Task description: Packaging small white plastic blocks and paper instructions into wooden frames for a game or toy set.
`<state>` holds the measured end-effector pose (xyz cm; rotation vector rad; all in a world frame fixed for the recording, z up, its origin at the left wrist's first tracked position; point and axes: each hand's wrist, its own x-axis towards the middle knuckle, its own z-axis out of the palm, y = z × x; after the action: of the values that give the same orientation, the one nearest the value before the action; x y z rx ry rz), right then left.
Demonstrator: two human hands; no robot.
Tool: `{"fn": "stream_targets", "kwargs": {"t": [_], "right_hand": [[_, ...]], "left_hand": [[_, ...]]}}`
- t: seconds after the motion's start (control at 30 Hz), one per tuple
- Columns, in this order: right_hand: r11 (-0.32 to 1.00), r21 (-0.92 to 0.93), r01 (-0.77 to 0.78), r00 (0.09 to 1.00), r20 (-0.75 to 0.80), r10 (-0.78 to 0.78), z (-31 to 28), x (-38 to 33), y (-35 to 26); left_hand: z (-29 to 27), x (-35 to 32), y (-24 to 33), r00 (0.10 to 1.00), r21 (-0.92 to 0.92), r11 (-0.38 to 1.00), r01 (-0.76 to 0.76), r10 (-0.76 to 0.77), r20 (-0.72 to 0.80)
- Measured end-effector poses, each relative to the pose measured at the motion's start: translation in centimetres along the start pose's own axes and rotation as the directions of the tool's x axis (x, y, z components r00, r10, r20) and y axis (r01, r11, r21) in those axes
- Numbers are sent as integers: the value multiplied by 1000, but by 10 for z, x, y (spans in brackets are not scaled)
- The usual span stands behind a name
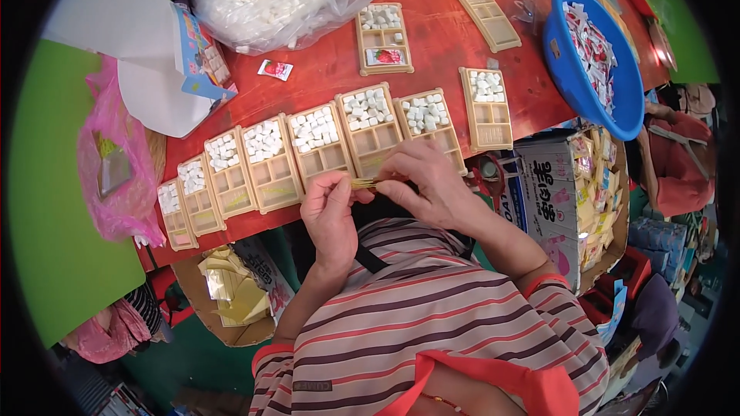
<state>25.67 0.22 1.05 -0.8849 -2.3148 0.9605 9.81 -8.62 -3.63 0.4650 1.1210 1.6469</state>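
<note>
Sticks (366, 183) (thin, yellowish, small bundle) are up btwn both hands, just in front of the near ends of the middle trays (311, 162). L hand (331, 208): thumb & fingers nearly closed, pinching the sticks' L end. R hand (432, 185): thumb & fingertips drawn together on the R end, back of hand up, over the near end of the row's last tray on R. Exact no. of sticks: can't tell, too small. Seven beige trays stand side by side in a slanting row along the counter's (432, 38) near edge, white pieces in each far compt.; thin yellowish bits in near ends of some, unclear what. Just R of the row, apart, an 8th tray (490, 135) w/ white pieces. Behind, a back tray (374, 40) w/ white pieces & a red packet (385, 56); another packet lies loose to its L. Far R: bare tray (493, 21), then blue tub (628, 81) of packets. Far L-centre: big clear bag (339, 11) of white pieces; pink bag (123, 169) at L. Below counter level: L carton (250, 333) w/ yellow stuff, R carton (551, 200) w/ small packs.
</note>
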Motion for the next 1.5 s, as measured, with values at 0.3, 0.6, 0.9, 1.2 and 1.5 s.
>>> {"fn": "stream_targets", "kwargs": {"t": [0.3, 0.6, 0.9, 1.2, 1.5], "right_hand": [[990, 72, -124, 992, -18, 125, -8, -24, 18], [923, -384, -30, 996, -84, -2, -51, -50, 50], [982, -181, -62, 983, -183, 29, -47, -50, 37], [997, -26, -66, 956, -288, 56, -36, -59, 43], [856, -494, -153, 968, -248, 30, -101, -81, 93]], "left_hand": [[15, 4, -8, 998, -24, 1000, 3, -1, 55], [27, 3, -9, 989, 11, 998, 64, -65, 133], [49, 2, -21, 962, 54, 991, 124, -133, 240], [73, 7, -33, 929, 251, 966, 59, -145, 340], [71, 12, -23, 910, 267, 963, 40, -145, 389]]}}
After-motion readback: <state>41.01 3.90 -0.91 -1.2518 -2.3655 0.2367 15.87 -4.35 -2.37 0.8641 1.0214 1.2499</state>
